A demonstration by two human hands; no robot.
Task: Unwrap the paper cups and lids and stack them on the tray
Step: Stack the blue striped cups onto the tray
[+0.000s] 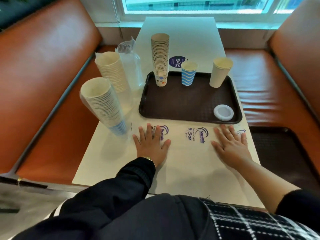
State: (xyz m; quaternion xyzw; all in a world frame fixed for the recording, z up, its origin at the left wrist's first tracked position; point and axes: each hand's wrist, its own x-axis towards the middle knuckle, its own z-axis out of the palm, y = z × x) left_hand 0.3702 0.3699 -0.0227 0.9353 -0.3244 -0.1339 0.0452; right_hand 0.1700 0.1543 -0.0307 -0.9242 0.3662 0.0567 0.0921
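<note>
Far left on the white table (97, 163): two wrapped cup stacks (105, 108), a clear sleeve behind. Left hand (152, 144) flat, fingers spread, on printed plastic wrap (192, 137). Brown tray (183, 104) beyond: tall patterned stack (160, 61), blue-striped cup (188, 73), cream cup (220, 72), white lids (223, 112) at near right corner. Right hand (231, 144) likewise spread, pressing the wrap.

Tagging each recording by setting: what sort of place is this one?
Most likely a cafe or canteen booth. Orange padded bench seats flank a narrow white table under a window, and a brown serving tray holds stacked paper cups.
</note>
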